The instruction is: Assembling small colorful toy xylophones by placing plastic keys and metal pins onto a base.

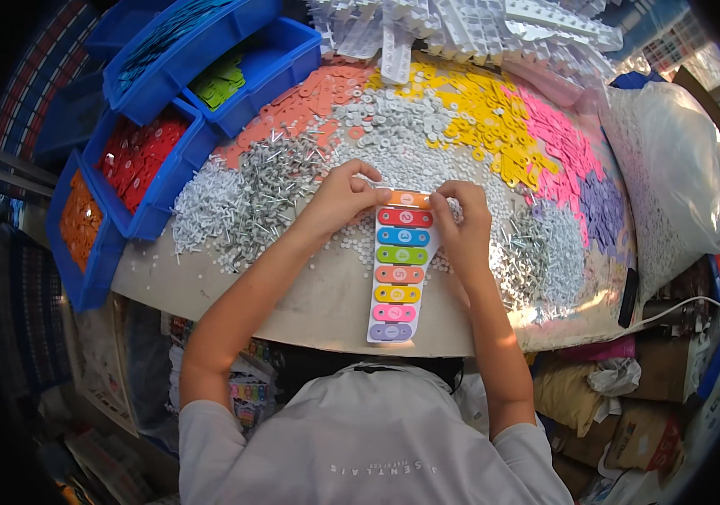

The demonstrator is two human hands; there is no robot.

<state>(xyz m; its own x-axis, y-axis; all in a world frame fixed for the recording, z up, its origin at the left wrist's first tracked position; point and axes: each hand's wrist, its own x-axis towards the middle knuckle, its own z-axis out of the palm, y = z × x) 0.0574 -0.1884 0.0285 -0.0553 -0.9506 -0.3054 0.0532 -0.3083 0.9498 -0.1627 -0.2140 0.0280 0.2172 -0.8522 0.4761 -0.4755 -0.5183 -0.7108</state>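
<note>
A toy xylophone with a tapering white base (393,323) lies upright before me at the front of the table. Coloured bars run down it: red, blue, green, salmon, yellow, pink and purple. At its far end is an orange bar (410,199) with a round white mark. My left hand (343,198) pinches the bar's left end between thumb and fingers. At its right end, the fingers of my right hand (463,220) are closed on the bar. Small white rings (398,135) are heaped just beyond my hands.
Metal pins (276,181) lie left of my hands, with more pins (524,257) to the right. Yellow pieces (495,126), pink pieces (558,156) and purple pieces (602,210) spread along the far right. Blue bins (200,139) stand far left; white plastic bases (452,34) pile behind.
</note>
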